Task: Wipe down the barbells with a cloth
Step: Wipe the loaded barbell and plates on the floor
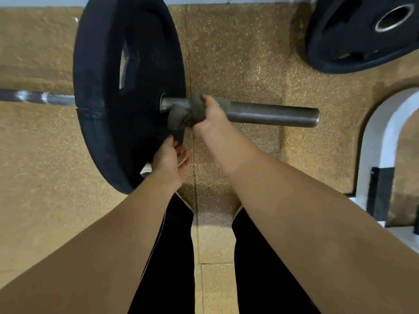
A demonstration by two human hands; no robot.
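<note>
1. Head view: the grey steel barbell (272, 113) lies on the speckled tan rubber floor (238, 53), its long axis running left to right across the picture, with the free sleeve end pointing right.
2. A large black rubber weight plate (108, 87) stands upright on the bar, left of the bare sleeve; the thinner shaft continues to its left.
3. The right hand (209, 114) is curled over the sleeve just beside the plate, gripping a crumpled grey-brown cloth (181, 115) wrapped round the steel.
4. The left hand (170, 159) has relaxed, straight fingers and rests against the plate's lower rim, holding nothing.
5. A second black weight plate with a metal-ringed hole (362, 35) lies flat on the floor at upper right, well apart from the bar.
6. A white curved frame (374, 143) stands at right, near the sleeve's end.
7. The person's black-trousered legs (260, 257) stand below the bar.
</note>
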